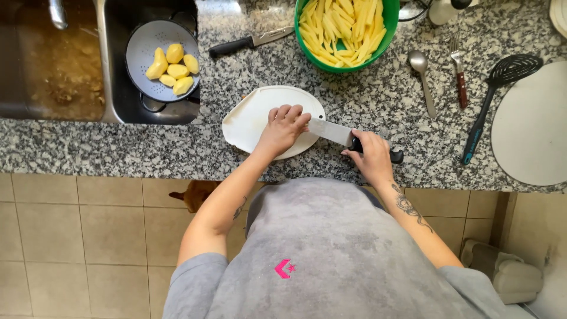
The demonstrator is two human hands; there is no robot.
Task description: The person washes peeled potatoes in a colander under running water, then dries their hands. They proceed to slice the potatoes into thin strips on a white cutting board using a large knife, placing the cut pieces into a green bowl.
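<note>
Item one: our right hand (373, 155) was clenched round the black handle of a large kitchen knife (338, 133), whose broad blade pointed left and lay across the right edge of the white cutting board (251, 115). Item two: our left hand (283, 125) rested on that board with fingers curled downward, the knuckles just beside the blade; whatever it pressed down was hidden under the fingers, so we could not tell whether it grasped anything. The board itself sat on the speckled granite counter (88, 147), near its front edge.

Further stock, recorded in order:
- a green bowl (387, 32) heaped with pale yellow potato sticks (339, 26), behind the board;
- a second black-handled knife (251, 41), lying to the left of the bowl;
- a grey colander (142, 62) in the sink (118, 109), holding several peeled potatoes (172, 68) (whole or halved, we could not say);
- a metal spoon (422, 74) and a fork (459, 71) with a reddish handle, side by side to the right of the bowl;
- a black slotted spatula (499, 94) with a blue-tipped handle, beside a second pale board (531, 130) at the far right.

Below the counter edge, a brown animal (195, 194) showed on the tiled floor (77, 236).
</note>
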